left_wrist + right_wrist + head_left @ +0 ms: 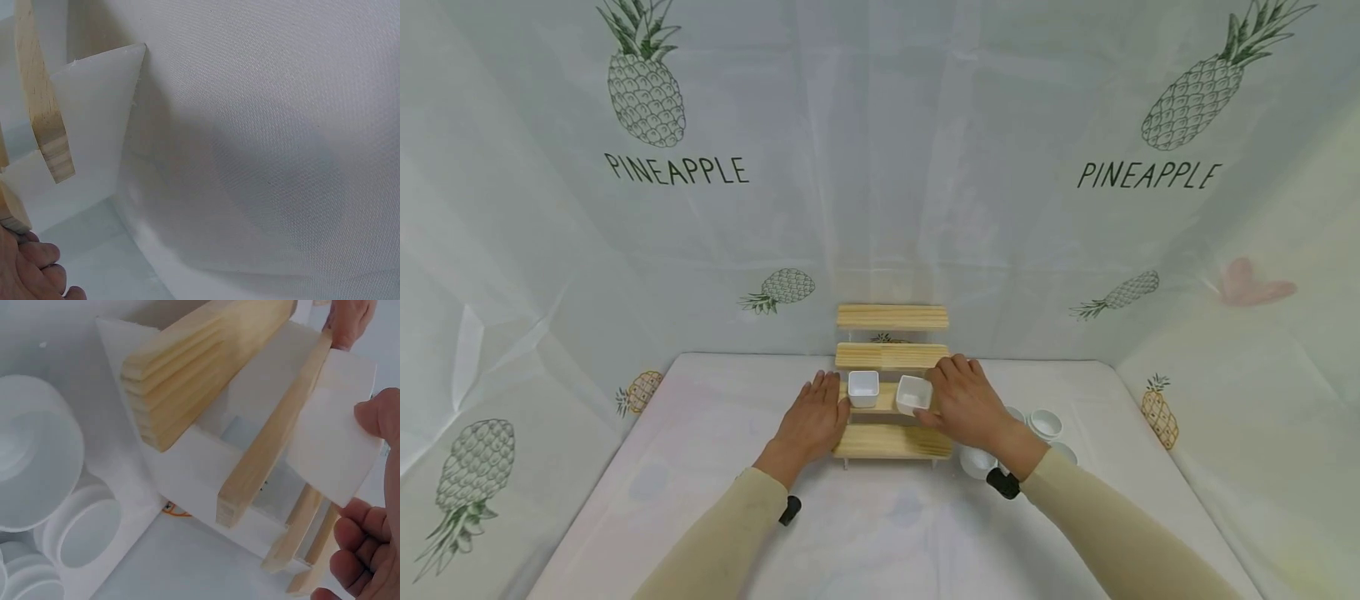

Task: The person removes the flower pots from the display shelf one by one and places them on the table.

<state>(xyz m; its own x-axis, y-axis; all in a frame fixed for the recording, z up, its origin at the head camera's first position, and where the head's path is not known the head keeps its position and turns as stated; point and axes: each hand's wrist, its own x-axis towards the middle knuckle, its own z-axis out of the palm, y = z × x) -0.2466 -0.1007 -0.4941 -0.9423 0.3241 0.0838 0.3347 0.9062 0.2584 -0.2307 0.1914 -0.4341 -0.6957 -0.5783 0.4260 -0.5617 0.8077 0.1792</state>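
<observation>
A tiered stand with several pale wood slats [892, 442] stands against the back curtain. My right hand [970, 402] pinches a small white square bowl [913, 393] between thumb and fingers at the second slat from the bottom. The right wrist view shows this bowl [337, 425] tilted beside the slat's edge. To its left on the same slat sits another white square bowl [863, 387]. My left hand [812, 417] is at the stand's left end, fingers extended and thumb at the slat. In the left wrist view, its fingertips [40, 253] are right by a slat end.
Several white round bowls [977, 465] are grouped right of the stand, partly hidden by my right forearm. White side panels [100, 119] carry the slats. A white cloth [865, 533] covers the table, with a pineapple-print curtain [895, 167] around it.
</observation>
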